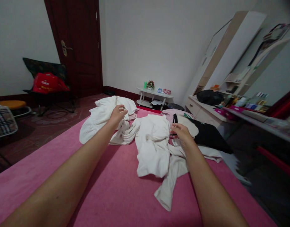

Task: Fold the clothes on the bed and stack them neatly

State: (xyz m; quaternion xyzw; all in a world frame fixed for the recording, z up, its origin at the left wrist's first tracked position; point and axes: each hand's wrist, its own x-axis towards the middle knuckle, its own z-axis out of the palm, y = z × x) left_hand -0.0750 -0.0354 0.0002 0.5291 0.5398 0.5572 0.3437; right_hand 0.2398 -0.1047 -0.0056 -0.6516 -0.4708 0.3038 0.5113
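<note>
A heap of white clothes (151,143) lies on the pink bed cover (111,189). My left hand (117,115) reaches to the far left part of the heap, a white garment (97,121), with fingers curled and pinching its cloth. My right hand (181,132) rests at the right side of the heap, fingers bent and gripping white cloth beside a black garment (209,135). Both forearms stretch forward over the bed.
A dark door (76,47) stands at the back left, with a chair holding a red bag (49,82) beside it. A small white table (154,94) is by the far wall. A dresser (206,110) with clutter and a shelf lies right.
</note>
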